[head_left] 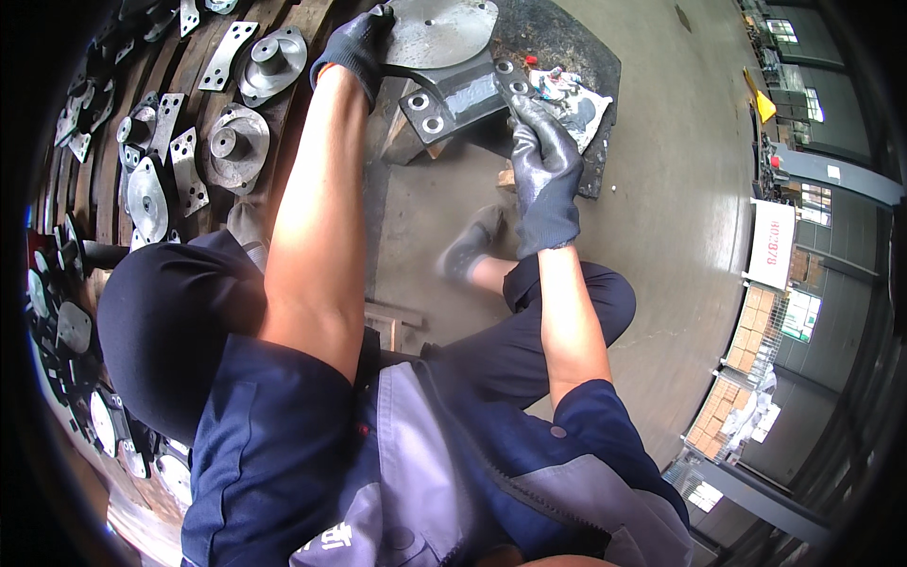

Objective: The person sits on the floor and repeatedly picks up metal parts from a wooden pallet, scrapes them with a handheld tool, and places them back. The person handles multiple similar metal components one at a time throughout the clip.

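A grey metal bracket (pixel 460 99), with a broad rounded plate at its far end and a block with several holes at its near end, rests over a dark work surface. My left hand (pixel 357 52), in a dark coated glove, is closed on the left edge of the rounded plate; its fingertips are partly hidden. At the block's right corner, beside a hole, my right hand (pixel 546 156) is closed with thumb and fingers against the metal. Its glove is shiny and worn. A crumpled, stained white cloth (pixel 588 118) lies just right of the bracket.
On the left, a slatted wooden pallet (pixel 210 106) carries many metal parts, among them a flange with a round boss (pixel 236 148) and flat drilled plates (pixel 228 57). The dark tabletop (pixel 595 57) ends at the grey floor. My legs are spread below; stacked cartons (pixel 751 326) stand far right.
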`<action>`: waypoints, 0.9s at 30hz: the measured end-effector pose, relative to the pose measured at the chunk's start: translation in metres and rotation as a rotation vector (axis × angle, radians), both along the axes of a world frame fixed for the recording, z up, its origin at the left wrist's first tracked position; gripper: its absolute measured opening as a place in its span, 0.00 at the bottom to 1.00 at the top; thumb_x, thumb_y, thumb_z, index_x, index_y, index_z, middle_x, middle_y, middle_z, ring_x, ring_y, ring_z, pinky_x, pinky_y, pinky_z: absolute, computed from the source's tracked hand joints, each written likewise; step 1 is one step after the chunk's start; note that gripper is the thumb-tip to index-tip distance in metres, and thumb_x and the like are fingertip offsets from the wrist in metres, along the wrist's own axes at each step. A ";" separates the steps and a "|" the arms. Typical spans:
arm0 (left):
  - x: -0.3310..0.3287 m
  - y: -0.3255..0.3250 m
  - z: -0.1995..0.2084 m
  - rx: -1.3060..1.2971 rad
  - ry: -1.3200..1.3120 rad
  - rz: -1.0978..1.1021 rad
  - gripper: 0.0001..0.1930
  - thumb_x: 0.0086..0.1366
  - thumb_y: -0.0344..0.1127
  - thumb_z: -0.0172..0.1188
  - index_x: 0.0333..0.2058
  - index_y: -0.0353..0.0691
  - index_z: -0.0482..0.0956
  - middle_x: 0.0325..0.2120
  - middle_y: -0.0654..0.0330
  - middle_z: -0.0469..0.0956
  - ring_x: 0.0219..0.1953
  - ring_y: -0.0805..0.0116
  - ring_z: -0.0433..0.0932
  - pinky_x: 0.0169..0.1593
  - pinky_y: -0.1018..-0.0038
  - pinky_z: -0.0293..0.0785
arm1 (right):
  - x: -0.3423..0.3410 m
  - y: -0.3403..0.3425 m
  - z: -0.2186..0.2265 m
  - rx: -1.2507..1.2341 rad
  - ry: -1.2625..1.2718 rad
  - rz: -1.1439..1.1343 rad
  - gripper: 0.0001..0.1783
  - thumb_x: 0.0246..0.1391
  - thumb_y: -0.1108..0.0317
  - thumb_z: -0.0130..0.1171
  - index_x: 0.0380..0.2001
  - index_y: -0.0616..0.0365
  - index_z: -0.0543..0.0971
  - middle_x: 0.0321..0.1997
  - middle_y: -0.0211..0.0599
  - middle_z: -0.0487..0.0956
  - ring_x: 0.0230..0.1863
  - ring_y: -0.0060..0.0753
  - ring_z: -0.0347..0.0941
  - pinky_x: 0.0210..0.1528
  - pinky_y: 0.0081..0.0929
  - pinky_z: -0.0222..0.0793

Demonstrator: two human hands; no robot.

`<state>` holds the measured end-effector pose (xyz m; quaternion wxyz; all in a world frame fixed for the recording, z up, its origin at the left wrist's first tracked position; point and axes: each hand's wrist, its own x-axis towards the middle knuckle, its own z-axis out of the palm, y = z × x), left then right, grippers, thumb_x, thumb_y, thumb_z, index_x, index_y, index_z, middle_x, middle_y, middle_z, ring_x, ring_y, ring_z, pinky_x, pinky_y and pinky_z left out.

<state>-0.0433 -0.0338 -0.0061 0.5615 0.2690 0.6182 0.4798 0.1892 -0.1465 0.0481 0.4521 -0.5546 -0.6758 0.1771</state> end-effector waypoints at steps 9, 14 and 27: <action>0.002 0.007 -0.004 -0.081 -0.342 0.172 0.16 0.62 0.43 0.60 0.43 0.39 0.78 0.39 0.58 0.79 0.38 0.67 0.76 0.41 0.70 0.71 | -0.004 -0.006 -0.007 -0.001 -0.036 0.013 0.12 0.47 0.82 0.56 0.37 0.64 0.80 0.37 0.46 0.81 0.41 0.37 0.78 0.45 0.26 0.72; 0.002 0.004 0.003 -0.087 -0.219 0.153 0.16 0.62 0.43 0.60 0.42 0.38 0.78 0.38 0.58 0.80 0.37 0.69 0.75 0.41 0.71 0.70 | -0.011 -0.010 -0.008 0.065 -0.060 0.058 0.13 0.47 0.83 0.54 0.38 0.65 0.80 0.36 0.46 0.81 0.38 0.37 0.78 0.42 0.26 0.72; -0.007 -0.017 0.024 -0.034 -0.519 0.048 0.17 0.62 0.43 0.60 0.41 0.35 0.78 0.37 0.56 0.80 0.37 0.72 0.75 0.41 0.75 0.69 | -0.026 -0.018 0.001 0.148 -0.234 0.132 0.09 0.42 0.79 0.55 0.29 0.62 0.80 0.28 0.49 0.78 0.28 0.49 0.75 0.30 0.35 0.69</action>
